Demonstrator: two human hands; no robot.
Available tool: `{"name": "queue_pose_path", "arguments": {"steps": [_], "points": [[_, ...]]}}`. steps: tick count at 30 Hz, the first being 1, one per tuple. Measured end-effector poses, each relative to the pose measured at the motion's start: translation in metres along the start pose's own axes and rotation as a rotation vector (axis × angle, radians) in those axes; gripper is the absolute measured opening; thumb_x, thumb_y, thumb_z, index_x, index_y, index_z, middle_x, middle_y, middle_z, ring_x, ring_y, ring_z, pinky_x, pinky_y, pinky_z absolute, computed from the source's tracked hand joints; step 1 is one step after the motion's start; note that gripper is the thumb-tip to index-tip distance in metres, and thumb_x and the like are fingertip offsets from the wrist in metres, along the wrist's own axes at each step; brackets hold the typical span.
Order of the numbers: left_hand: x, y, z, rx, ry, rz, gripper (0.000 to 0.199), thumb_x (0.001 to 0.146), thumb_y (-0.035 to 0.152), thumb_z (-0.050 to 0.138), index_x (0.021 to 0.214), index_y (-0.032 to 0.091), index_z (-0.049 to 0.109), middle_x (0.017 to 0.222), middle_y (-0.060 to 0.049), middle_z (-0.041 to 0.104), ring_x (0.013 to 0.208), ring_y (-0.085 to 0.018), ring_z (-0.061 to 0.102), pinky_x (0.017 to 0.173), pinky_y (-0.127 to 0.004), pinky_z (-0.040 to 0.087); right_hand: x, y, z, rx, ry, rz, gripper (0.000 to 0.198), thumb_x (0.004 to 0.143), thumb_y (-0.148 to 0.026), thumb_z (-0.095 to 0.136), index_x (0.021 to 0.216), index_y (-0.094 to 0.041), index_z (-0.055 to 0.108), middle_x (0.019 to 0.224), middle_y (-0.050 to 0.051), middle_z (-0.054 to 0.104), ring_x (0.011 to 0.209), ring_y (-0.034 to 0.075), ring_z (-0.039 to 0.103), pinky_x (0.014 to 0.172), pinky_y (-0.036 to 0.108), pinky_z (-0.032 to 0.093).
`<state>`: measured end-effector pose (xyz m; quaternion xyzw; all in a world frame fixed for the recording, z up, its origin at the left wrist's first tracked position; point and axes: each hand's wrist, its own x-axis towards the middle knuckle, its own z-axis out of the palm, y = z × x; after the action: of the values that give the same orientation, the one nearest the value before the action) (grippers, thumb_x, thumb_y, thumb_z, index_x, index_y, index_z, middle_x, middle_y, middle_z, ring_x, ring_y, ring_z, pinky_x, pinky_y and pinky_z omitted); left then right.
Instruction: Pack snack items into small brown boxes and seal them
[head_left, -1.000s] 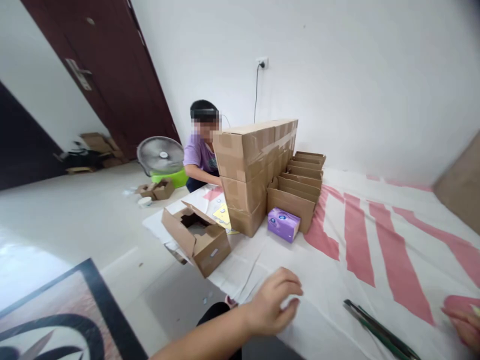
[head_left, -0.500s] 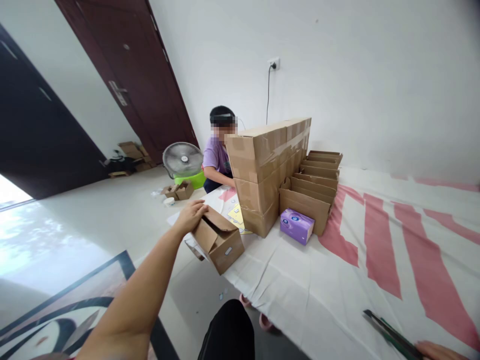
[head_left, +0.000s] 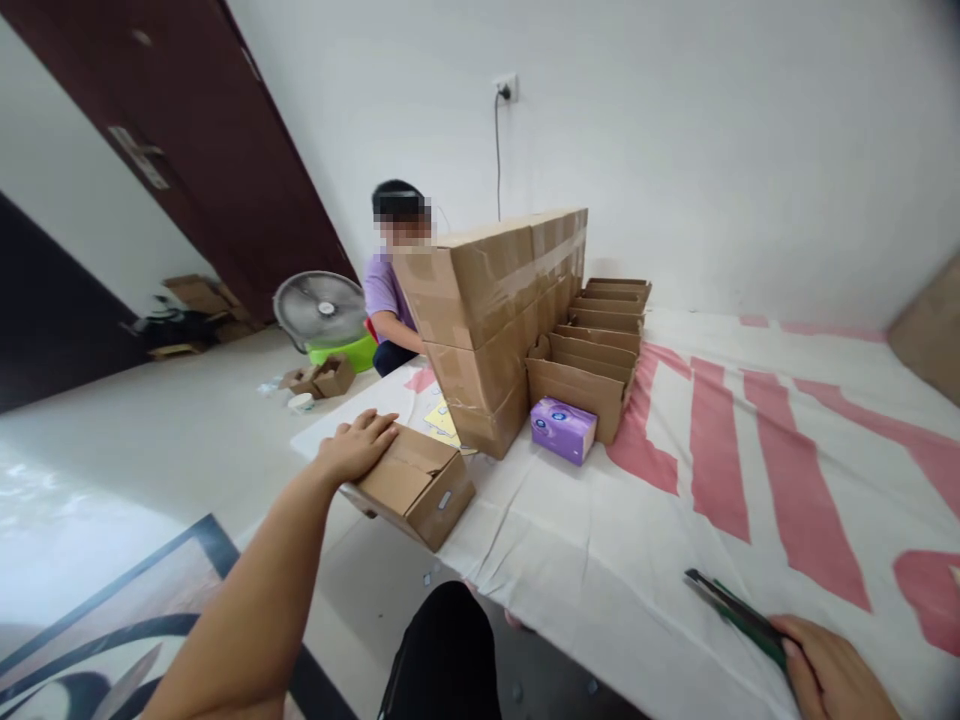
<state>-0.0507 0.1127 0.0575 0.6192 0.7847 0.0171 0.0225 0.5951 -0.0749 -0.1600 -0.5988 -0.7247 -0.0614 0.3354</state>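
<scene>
My left hand (head_left: pixel 358 447) lies flat on top of a small brown cardboard box (head_left: pixel 414 478), fingers stretched over its far left part. The box sits at the table's near edge, its top flaps folded down and a small white label on its end. At the lower right, my right hand (head_left: pixel 829 665) is wrapped around a green and black utility knife (head_left: pixel 739 612). The knife's tip points up and left over the white and red cloth (head_left: pixel 600 580); whether it touches the cloth I cannot tell.
Taped cartons (head_left: pixel 495 330) stand stacked in the middle of the table. Beside them are a row of open cardboard boxes (head_left: pixel 577 385) and a purple tissue pack (head_left: pixel 562 430). Behind the stack a person (head_left: pixel 391 300) crouches near a fan (head_left: pixel 322 305). Another carton (head_left: pixel 930 325) is at the far right.
The box's raised flaps have been pressed down under my left hand. My right hand with the knife has come further into view, and the camera has turned to the right.
</scene>
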Motion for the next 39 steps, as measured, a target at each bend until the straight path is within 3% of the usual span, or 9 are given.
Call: {"name": "queue_pose_path", "arguments": {"steps": [6, 10, 14, 19, 24, 28, 33, 36, 39], "points": [[-0.058, 0.045, 0.003, 0.012, -0.095, 0.17, 0.068, 0.09, 0.061, 0.028, 0.143, 0.022, 0.044, 0.14, -0.016, 0.048, 0.121, -0.034, 0.053, 0.104, -0.047, 0.038, 0.016, -0.031, -0.015, -0.024, -0.024, 0.015, 0.022, 0.091, -0.038, 0.049, 0.102, -0.022, 0.059, 0.096, 0.009, 0.068, 0.09, 0.027, 0.063, 0.081, 0.044, 0.052], [-0.096, 0.085, 0.001, -0.137, -0.147, 0.325, 0.069, 0.089, 0.063, 0.03, 0.146, 0.025, 0.039, 0.137, -0.01, 0.05, 0.117, -0.031, 0.057, 0.1, -0.042, 0.043, 0.017, -0.034, -0.018, -0.033, -0.037, 0.013, 0.024, 0.092, -0.04, 0.05, 0.104, -0.021, 0.059, 0.096, 0.009, 0.067, 0.091, 0.026, 0.063, 0.081, 0.044, 0.052], [-0.111, 0.121, 0.006, -0.31, -0.173, 0.44, 0.066, 0.087, 0.062, 0.043, 0.143, 0.028, 0.045, 0.135, -0.008, 0.051, 0.122, -0.031, 0.054, 0.103, -0.04, 0.042, 0.017, -0.035, -0.02, -0.046, -0.049, 0.015, 0.028, 0.091, -0.044, 0.052, 0.105, -0.021, 0.057, 0.096, 0.009, 0.066, 0.09, 0.026, 0.063, 0.08, 0.045, 0.052], [-0.113, 0.168, 0.025, -0.696, -0.231, 0.575, 0.058, 0.078, 0.049, 0.065, 0.129, 0.023, 0.059, 0.14, -0.012, 0.046, 0.131, -0.032, 0.042, 0.113, -0.045, 0.03, 0.018, -0.037, -0.02, -0.069, -0.085, 0.022, 0.035, 0.087, -0.048, 0.057, 0.108, -0.02, 0.057, 0.099, 0.01, 0.067, 0.092, 0.028, 0.063, 0.08, 0.046, 0.053], [-0.113, 0.211, 0.043, -1.199, -0.415, 0.675, 0.03, 0.069, 0.031, 0.073, 0.095, 0.017, 0.069, 0.14, -0.013, 0.042, 0.135, -0.032, 0.037, 0.113, -0.044, 0.026, 0.017, -0.036, -0.018, -0.083, -0.09, 0.0, 0.037, 0.088, -0.048, 0.056, 0.112, -0.02, 0.058, 0.104, 0.011, 0.067, 0.097, 0.029, 0.063, 0.084, 0.047, 0.052], [-0.109, 0.217, 0.052, -1.399, -0.548, 0.723, 0.021, 0.072, 0.028, 0.068, 0.091, 0.017, 0.068, 0.142, -0.011, 0.038, 0.134, -0.033, 0.034, 0.111, -0.045, 0.023, 0.018, -0.034, -0.023, -0.04, -0.122, 0.044, 0.035, 0.088, -0.047, 0.056, 0.109, -0.02, 0.06, 0.102, 0.01, 0.069, 0.096, 0.028, 0.065, 0.084, 0.046, 0.054], [-0.104, 0.205, 0.076, -1.669, -0.795, 0.699, 0.051, 0.069, 0.031, 0.069, 0.119, 0.027, 0.057, 0.146, -0.005, 0.035, 0.126, -0.033, 0.04, 0.096, -0.04, 0.036, 0.058, -0.051, -0.057, -0.072, -0.016, 0.295, 0.047, 0.088, -0.058, 0.048, 0.113, -0.02, 0.059, 0.101, 0.009, 0.069, 0.084, 0.027, 0.068, 0.067, 0.038, 0.056], [-0.103, 0.203, 0.092, -1.819, -0.866, 0.704, 0.062, 0.068, 0.033, 0.072, 0.126, 0.028, 0.05, 0.141, -0.006, 0.041, 0.117, -0.03, 0.047, 0.089, -0.036, 0.04, 0.105, -0.086, -0.082, -0.092, 0.103, 0.148, 0.043, 0.088, -0.053, 0.052, 0.117, -0.022, 0.059, 0.104, 0.008, 0.067, 0.092, 0.027, 0.065, 0.079, 0.04, 0.053], [-0.102, 0.205, 0.103, -1.908, -0.879, 0.75, 0.064, 0.067, 0.035, 0.074, 0.126, 0.029, 0.05, 0.135, -0.005, 0.047, 0.115, -0.028, 0.05, 0.09, -0.035, 0.04, 0.148, -0.135, -0.093, -0.051, 0.115, -0.21, 0.034, 0.091, -0.033, 0.056, 0.123, -0.023, 0.057, 0.108, 0.008, 0.065, 0.096, 0.023, 0.063, 0.086, 0.038, 0.051]]}}
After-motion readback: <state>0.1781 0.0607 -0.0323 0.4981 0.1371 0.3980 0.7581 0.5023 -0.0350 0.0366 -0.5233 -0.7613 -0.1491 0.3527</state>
